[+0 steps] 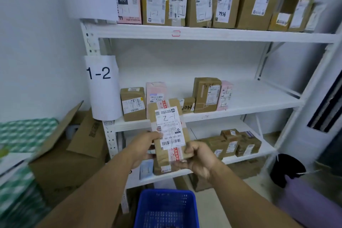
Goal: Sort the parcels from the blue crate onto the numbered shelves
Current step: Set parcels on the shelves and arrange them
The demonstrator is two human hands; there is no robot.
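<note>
A small taped parcel point(169, 135) is held up in front of the shelves, above the blue crate point(166, 207), its label marked "1-2". It is best stood upright in the gap on the middle shelf point(240, 111), beside the "1-2" sign point(102, 87), label facing outward. The left hand point(146, 146) is closed around its left edge; the right hand point(199, 157) is wrapped around its lower right corner.
</note>
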